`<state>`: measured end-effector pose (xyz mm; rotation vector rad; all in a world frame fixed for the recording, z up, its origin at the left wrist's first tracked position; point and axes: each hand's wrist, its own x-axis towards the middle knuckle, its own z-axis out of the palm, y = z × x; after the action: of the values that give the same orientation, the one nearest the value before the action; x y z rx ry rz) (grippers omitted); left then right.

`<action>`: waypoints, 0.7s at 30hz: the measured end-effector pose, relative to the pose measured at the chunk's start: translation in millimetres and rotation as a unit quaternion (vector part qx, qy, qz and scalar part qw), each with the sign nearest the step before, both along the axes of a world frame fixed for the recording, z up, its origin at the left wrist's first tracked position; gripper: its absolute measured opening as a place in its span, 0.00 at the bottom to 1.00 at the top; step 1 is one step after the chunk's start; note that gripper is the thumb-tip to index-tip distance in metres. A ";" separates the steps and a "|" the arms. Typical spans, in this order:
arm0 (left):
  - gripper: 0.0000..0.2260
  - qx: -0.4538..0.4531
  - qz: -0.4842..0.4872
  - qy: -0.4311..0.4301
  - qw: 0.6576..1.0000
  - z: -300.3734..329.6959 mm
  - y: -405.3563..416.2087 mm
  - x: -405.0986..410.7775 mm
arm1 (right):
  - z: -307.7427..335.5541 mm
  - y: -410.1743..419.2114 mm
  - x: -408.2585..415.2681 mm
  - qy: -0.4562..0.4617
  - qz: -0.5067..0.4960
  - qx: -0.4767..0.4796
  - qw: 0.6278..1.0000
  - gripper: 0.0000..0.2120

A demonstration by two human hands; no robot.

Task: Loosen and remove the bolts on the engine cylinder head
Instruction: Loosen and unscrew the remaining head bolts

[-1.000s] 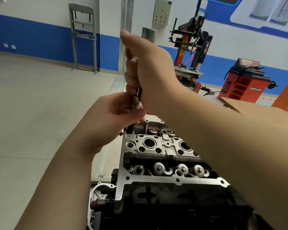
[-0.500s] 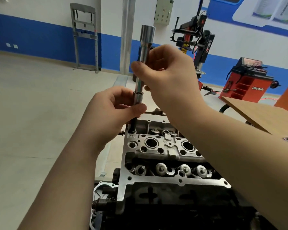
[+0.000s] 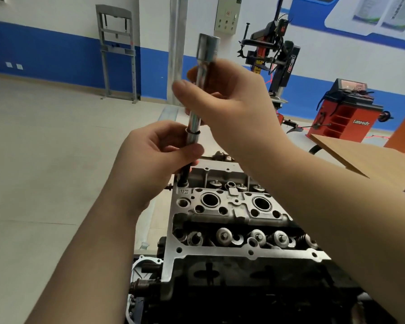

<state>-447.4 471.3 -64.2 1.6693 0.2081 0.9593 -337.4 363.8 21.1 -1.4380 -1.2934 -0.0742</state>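
An aluminium engine cylinder head (image 3: 232, 206) sits in front of me, with open bores and valve springs showing. A long chrome socket extension (image 3: 202, 73) stands upright over the head's far left corner, its dark lower end (image 3: 184, 176) in a corner bolt hole. My left hand (image 3: 154, 160) pinches the lower part of the extension. My right hand (image 3: 227, 106) grips its upper shaft just under the wide top socket. The bolt itself is hidden.
A wooden board (image 3: 369, 157) lies at the right, close to my right forearm. Behind it stand a red wheel balancer (image 3: 344, 118) and a tyre changer (image 3: 276, 57). A grey metal frame (image 3: 117, 54) stands against the blue and white wall. Bare floor lies to the left.
My right hand has slid down from covering the tool's top to gripping its shaft, so the top socket now shows. The left hand has stayed low on the tool.
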 end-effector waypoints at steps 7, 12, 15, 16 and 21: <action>0.10 -0.012 -0.028 0.017 0.999 2.5 4.2 0.0 | 13.8 3.7 4.4 0.010 0.024 -0.018 0.999 0.07; 0.11 -0.023 -0.073 0.033 0.996 2.5 9.7 -10.2 | 20.3 0.0 8.1 0.124 0.173 -0.065 0.975 0.06; 0.09 0.010 -0.024 0.033 0.999 2.3 8.3 -6.9 | 21.9 -0.5 6.2 0.151 0.201 -0.077 0.965 0.09; 0.09 0.007 0.000 0.029 1.000 2.2 7.9 -4.8 | 21.6 0.8 4.3 0.123 0.166 -0.078 0.975 0.09; 0.14 -0.002 0.031 0.011 0.999 4.7 6.0 -0.7 | 18.7 6.5 0.0 -0.054 -0.037 -0.039 0.997 0.14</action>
<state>-448.1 477.2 -59.5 1.6785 0.2778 0.9878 -337.5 370.2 39.7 -1.5665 -1.3444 -0.1538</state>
